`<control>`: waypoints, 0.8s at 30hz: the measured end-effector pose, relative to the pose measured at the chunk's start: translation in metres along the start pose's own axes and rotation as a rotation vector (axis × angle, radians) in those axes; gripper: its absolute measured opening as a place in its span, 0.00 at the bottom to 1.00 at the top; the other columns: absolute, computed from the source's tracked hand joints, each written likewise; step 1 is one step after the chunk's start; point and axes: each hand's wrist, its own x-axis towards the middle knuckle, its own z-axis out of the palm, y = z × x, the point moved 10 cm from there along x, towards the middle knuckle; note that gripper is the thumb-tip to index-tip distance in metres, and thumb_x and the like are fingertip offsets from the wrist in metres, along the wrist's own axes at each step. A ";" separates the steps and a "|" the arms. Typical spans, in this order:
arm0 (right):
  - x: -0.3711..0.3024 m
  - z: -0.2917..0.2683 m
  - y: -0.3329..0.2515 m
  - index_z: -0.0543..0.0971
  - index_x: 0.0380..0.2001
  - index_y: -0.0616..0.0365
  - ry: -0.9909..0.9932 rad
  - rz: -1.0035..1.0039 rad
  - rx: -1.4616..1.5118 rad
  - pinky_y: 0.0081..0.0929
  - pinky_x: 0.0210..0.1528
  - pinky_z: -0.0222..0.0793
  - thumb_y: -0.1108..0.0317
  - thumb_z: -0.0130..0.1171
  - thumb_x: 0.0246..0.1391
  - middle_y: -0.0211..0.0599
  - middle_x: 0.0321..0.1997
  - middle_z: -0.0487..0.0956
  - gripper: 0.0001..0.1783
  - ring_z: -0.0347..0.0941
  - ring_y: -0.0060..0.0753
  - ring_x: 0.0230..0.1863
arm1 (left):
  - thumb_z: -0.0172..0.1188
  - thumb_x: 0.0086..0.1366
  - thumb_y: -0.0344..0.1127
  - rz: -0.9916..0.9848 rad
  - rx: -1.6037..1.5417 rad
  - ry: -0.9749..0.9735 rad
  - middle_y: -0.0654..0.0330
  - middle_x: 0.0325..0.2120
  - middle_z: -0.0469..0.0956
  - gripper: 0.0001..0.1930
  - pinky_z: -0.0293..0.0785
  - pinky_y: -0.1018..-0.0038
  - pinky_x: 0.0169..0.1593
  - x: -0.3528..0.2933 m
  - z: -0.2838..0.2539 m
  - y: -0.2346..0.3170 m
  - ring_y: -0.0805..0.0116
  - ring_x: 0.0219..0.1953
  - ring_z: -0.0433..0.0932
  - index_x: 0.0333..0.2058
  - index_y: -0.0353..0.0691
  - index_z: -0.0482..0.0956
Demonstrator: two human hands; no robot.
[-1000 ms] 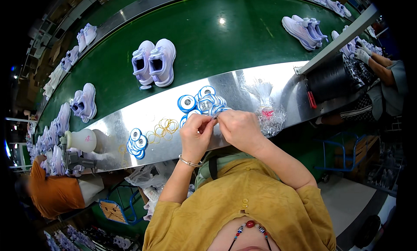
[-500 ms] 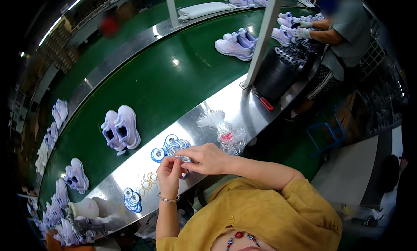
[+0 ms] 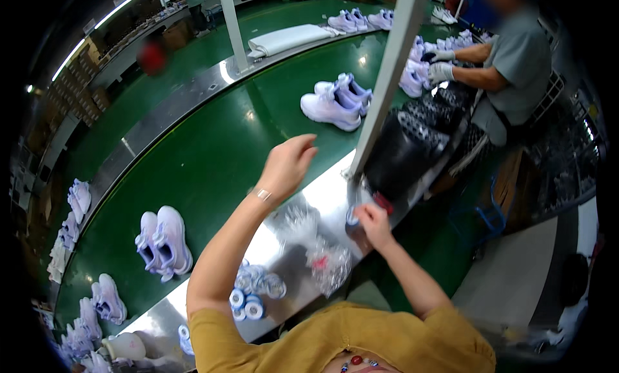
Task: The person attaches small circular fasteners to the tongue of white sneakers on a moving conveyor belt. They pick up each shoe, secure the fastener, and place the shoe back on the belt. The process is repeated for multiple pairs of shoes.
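Observation:
My left hand (image 3: pixel 291 163) is raised over the green conveyor belt (image 3: pixel 213 147), just short of a pair of pale lilac sneakers (image 3: pixel 332 105). Its fingers are loosely bent, a little apart, and I see nothing in them. Close to the metal post's foot, my right hand (image 3: pixel 375 226) pinches a small round blue-and-white tag (image 3: pixel 353 216) above the steel ledge. Several more round tags (image 3: pixel 253 306) lie heaped on the ledge below my left forearm. Between the hands and that heap rests a clear plastic bag (image 3: pixel 327 266) with white plastic strands (image 3: pixel 298 223).
A white post (image 3: pixel 387 83) rises from the ledge. Beside it sit a black drum-like object (image 3: pixel 400 147) and a red-handled tool (image 3: pixel 383 203). Another pair of sneakers (image 3: pixel 164 243) stands on the belt. At right, a gloved co-worker (image 3: pixel 516 70) handles shoes.
My hands have separated from the tag heap. The left has moved up over the belt toward the sneakers, the right rightward with a tag. That pair of sneakers has shifted slightly left in view.

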 end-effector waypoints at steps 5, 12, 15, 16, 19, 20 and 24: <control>-0.015 0.017 -0.005 0.75 0.25 0.65 -0.060 -0.331 -0.249 0.27 0.24 0.63 0.75 0.56 0.53 0.41 0.21 0.72 0.06 0.70 0.36 0.21 | 0.60 0.60 0.35 -0.024 0.190 -0.193 0.41 0.47 0.75 0.29 0.71 0.58 0.51 0.151 0.138 -0.059 0.45 0.49 0.74 0.58 0.32 0.63; -0.007 0.003 -0.001 0.77 0.27 0.63 -0.034 -0.226 -0.199 0.27 0.22 0.61 0.79 0.59 0.50 0.38 0.21 0.72 0.01 0.68 0.34 0.19 | 0.64 0.55 0.44 -0.132 0.347 -0.264 0.50 0.55 0.69 0.34 0.73 0.53 0.48 0.224 0.242 -0.107 0.47 0.49 0.76 0.59 0.47 0.61; -0.005 0.003 -0.006 0.77 0.26 0.63 -0.048 -0.233 -0.211 0.27 0.21 0.60 0.79 0.58 0.50 0.38 0.20 0.71 0.01 0.67 0.33 0.18 | 0.64 0.55 0.44 -0.169 0.400 -0.146 0.55 0.42 0.75 0.20 0.74 0.55 0.45 0.231 0.236 -0.122 0.49 0.42 0.79 0.44 0.44 0.73; -0.003 0.004 -0.007 0.77 0.26 0.63 -0.063 -0.241 -0.209 0.27 0.21 0.60 0.79 0.58 0.50 0.38 0.20 0.71 0.01 0.67 0.33 0.19 | 0.64 0.55 0.44 -0.159 0.395 -0.169 0.54 0.40 0.76 0.18 0.75 0.56 0.44 0.224 0.235 -0.132 0.50 0.41 0.79 0.42 0.43 0.74; -0.003 0.001 -0.009 0.77 0.26 0.63 -0.046 -0.255 -0.193 0.28 0.22 0.60 0.79 0.58 0.50 0.39 0.20 0.71 0.01 0.68 0.35 0.19 | 0.65 0.55 0.43 -0.039 0.356 -0.247 0.54 0.35 0.77 0.14 0.75 0.59 0.42 0.182 0.185 -0.110 0.51 0.39 0.79 0.34 0.41 0.77; -0.003 0.001 -0.007 0.76 0.26 0.64 -0.043 -0.267 -0.194 0.29 0.22 0.60 0.79 0.58 0.50 0.39 0.20 0.71 0.01 0.68 0.35 0.19 | 0.65 0.55 0.42 0.023 0.331 -0.245 0.54 0.34 0.77 0.12 0.75 0.60 0.41 0.162 0.164 -0.107 0.52 0.38 0.79 0.32 0.40 0.77; -0.001 0.004 -0.009 0.76 0.25 0.66 -0.047 -0.270 -0.198 0.29 0.23 0.61 0.78 0.58 0.51 0.41 0.20 0.71 0.03 0.68 0.36 0.19 | 0.67 0.52 0.35 0.140 0.319 -0.331 0.56 0.35 0.77 0.11 0.75 0.62 0.40 0.076 0.108 -0.115 0.53 0.35 0.79 0.33 0.39 0.79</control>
